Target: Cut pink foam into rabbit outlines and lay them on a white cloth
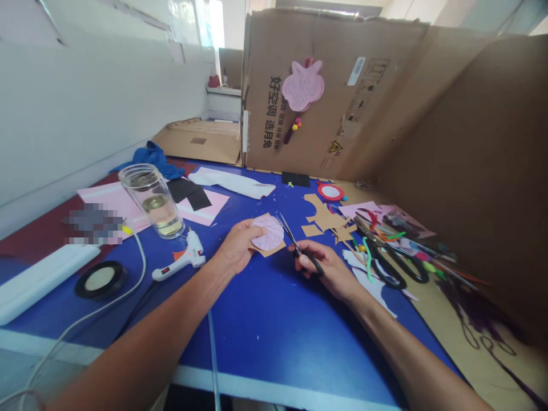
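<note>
Partly covered by the left hand (235, 246), a pink disc (268, 233) lies beside scissors (296, 246).

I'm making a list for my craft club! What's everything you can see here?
Blue table: 1, blue, under everything.
Glass jar: 1, clear, left side, yellowish liquid inside.
Glue gun: 1, white and orange, beside jar.
Cardboard wall: 1, brown, behind table.
Craft flower: 1, pink, on cardboard wall.
Red-rimmed disc: 1, red and white, far table edge.
Loose scissors: at least 1 pair, black handles, right side.
Left hand: 1, holding pink circle on brown card.
Right hand: 1, holding scissors.
</note>
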`<state>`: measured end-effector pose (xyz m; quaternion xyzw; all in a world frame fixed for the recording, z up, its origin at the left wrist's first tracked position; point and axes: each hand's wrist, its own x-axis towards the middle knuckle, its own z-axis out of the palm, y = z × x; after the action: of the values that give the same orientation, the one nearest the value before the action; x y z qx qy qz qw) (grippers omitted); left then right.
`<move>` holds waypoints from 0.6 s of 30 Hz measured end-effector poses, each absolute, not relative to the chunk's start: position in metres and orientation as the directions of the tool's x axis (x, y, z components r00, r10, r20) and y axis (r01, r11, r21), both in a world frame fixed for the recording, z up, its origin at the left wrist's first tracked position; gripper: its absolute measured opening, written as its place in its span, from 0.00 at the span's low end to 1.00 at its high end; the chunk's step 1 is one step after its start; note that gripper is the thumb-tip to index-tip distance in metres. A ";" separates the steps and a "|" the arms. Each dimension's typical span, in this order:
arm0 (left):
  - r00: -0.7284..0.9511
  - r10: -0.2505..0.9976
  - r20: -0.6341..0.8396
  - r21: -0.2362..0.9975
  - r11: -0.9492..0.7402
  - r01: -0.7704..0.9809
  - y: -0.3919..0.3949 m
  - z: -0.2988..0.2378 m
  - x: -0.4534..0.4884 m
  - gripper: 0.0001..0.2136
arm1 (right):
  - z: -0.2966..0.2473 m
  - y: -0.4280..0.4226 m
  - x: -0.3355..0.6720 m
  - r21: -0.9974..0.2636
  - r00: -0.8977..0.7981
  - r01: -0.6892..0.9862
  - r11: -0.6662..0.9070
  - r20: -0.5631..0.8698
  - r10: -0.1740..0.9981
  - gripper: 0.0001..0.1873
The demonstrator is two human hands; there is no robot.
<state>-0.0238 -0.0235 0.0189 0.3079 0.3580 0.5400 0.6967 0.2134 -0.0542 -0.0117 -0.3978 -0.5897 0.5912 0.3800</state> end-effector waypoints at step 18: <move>0.166 0.971 -0.171 0.820 0.233 -0.523 -0.022 0.014 -0.024 0.15 | -0.015 -0.055 0.209 -0.999 -0.404 0.028 -0.039 -0.047 0.913 0.28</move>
<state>-0.0235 -0.0219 0.0138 0.3107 0.3609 0.5355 0.6974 0.2090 -0.0555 -0.0147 -0.4012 -0.5864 0.5986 0.3699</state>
